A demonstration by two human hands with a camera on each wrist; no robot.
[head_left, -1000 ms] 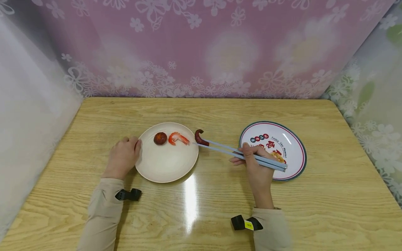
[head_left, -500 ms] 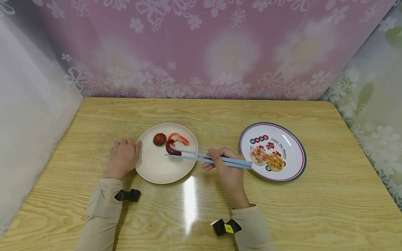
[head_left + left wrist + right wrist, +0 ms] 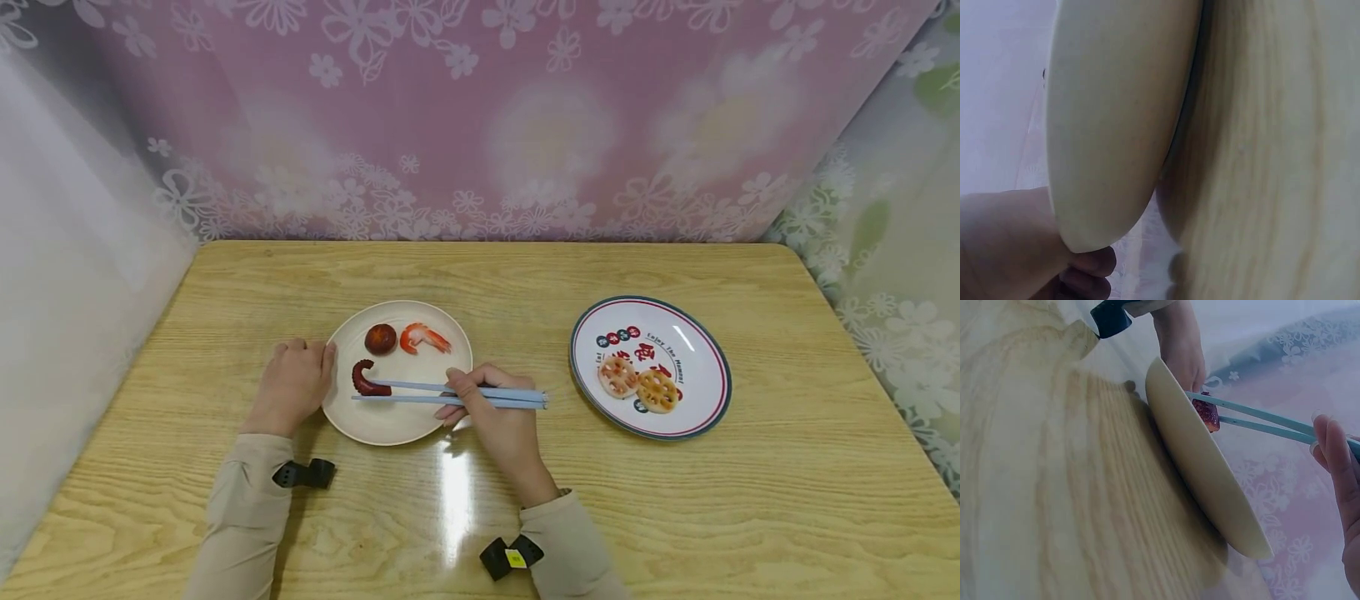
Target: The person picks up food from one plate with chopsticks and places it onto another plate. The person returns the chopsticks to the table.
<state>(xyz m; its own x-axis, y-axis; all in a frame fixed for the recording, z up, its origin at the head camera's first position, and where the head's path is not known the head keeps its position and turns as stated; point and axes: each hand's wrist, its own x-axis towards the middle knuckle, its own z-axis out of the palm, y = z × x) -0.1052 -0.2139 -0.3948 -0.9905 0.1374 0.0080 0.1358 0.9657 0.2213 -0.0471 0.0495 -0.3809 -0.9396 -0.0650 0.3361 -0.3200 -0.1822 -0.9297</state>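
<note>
My left hand [image 3: 291, 385] grips the left rim of a cream plate [image 3: 405, 427], thumb at the rim and curled fingers below it in the left wrist view. My right hand [image 3: 491, 417] holds a pair of light blue chopsticks [image 3: 517, 398] over the plate's right side. Their tips stand apart around the lower end of a dark red octopus tentacle [image 3: 362, 382] at the plate's left; whether they touch it on both sides I cannot tell. Behind it on the plate lie a round brown mushroom cap [image 3: 381, 339] and an orange-red shrimp [image 3: 423, 337].
A white plate [image 3: 693, 333] with a dark green and red rim stands to the right, carrying two lotus root slices [image 3: 657, 392]. Both plates stand on a wood-grain table [image 3: 787, 467]. A pink floral curtain [image 3: 480, 125] hangs behind the table's back edge.
My right hand has moved left with the chopsticks, bringing the tentacle from between the plates, past the shrimp, to the cream plate's left side. My left hand has stayed at the rim.
</note>
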